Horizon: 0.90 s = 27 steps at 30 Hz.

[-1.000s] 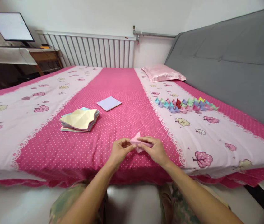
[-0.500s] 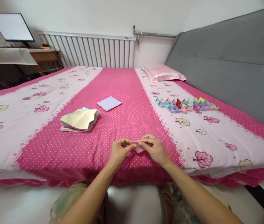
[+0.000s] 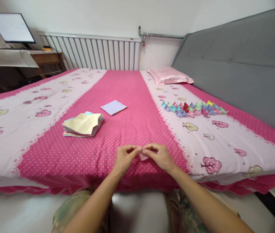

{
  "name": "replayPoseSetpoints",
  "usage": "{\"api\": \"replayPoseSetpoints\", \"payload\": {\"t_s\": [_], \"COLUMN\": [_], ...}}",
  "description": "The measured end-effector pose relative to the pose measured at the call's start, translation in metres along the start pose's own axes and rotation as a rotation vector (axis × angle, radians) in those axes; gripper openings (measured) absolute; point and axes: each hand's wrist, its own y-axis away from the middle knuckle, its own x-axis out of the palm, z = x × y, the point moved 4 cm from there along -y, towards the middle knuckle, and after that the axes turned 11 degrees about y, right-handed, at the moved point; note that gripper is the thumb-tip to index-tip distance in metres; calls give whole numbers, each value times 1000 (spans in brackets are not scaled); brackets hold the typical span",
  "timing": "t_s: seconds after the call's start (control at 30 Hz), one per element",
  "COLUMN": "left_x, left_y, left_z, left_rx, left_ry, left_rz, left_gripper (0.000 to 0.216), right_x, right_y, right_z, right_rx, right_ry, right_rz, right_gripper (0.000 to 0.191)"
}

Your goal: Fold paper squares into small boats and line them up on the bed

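Between my two hands is a small folded piece of pink paper, close to the bed's near edge. My left hand pinches it from the left with thumb and fingertips. My right hand pinches it from the right, and the thumbs almost meet. The upper part of the paper is hidden by my fingers; a pointed lower part shows beneath them. Farther right stand rows of small folded paper shapes in several colours. A creased stack of coloured paper, pale yellow on top, lies to the left.
A flat pile of square lilac paper rests mid-bed on the pink dotted bedspread. A pink pillow lies against the grey headboard. Behind the bed are a white radiator and, at far left, a monitor on a desk.
My fingertips have shifted slightly on the pink paper and drawn closer together, with the right fingers curled lower. The paper has tilted a little to the left.
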Motion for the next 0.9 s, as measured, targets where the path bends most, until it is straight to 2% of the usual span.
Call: {"api": "replayPoseSetpoints", "payload": {"t_s": [0.17,0.23,0.33,0.6,0.77,0.9], "left_x": [1,3,4,8,9,7], "left_y": [1,0,0,3,2,1], "left_z": [1,4,8,16,17,18], "left_rx": [-47,-77,-125,-239,-230,-208], "left_ry": [62,107,151,147,182,220], "left_rz": [3,38,28,63,67,-2], "left_gripper": [19,20,27,22,21,24], "right_x": [2,2,0,-2,-1,0], "right_y": [0,-1,-2,-3,-2,-2], "right_z": [0,-2,-8,-15,-16,-14], "right_rx": [20,44,97,163,183,178], "right_ry": [49,9,-75,-194,-227,-236], "right_rz": [15,14,-16,-73,-108,-107], "right_gripper": [15,16,21,23,24,27]}}
